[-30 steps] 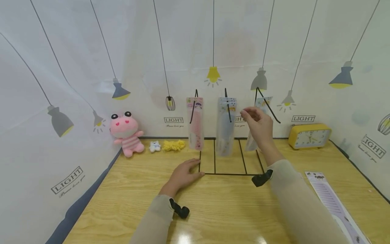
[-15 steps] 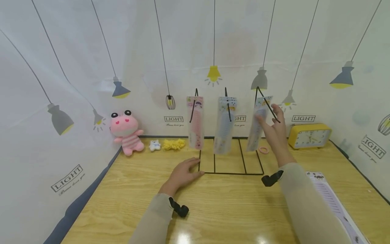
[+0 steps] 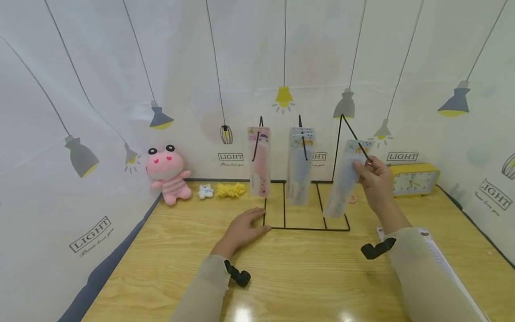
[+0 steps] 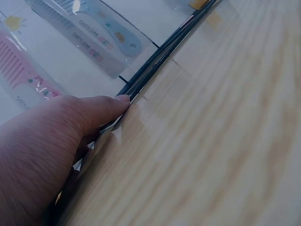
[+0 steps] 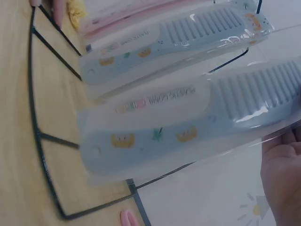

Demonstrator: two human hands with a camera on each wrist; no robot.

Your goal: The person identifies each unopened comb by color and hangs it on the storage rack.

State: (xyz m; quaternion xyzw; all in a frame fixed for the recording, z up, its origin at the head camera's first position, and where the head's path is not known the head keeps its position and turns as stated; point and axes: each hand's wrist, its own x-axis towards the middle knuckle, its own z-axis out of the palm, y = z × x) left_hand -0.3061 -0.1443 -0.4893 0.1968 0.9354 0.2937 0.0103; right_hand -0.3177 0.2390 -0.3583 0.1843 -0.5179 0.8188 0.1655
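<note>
The person's right hand [image 3: 376, 179] pinched the top of a blue comb pack [image 3: 342, 183] at the tip of the far right hook of the black wire rack [image 3: 307, 229]. The left hand [image 3: 241, 230] lay flat, fingers straight, pressing the rack's near left corner. The pack looked almost off; I think it only needed a small pull toward the near right.
</note>
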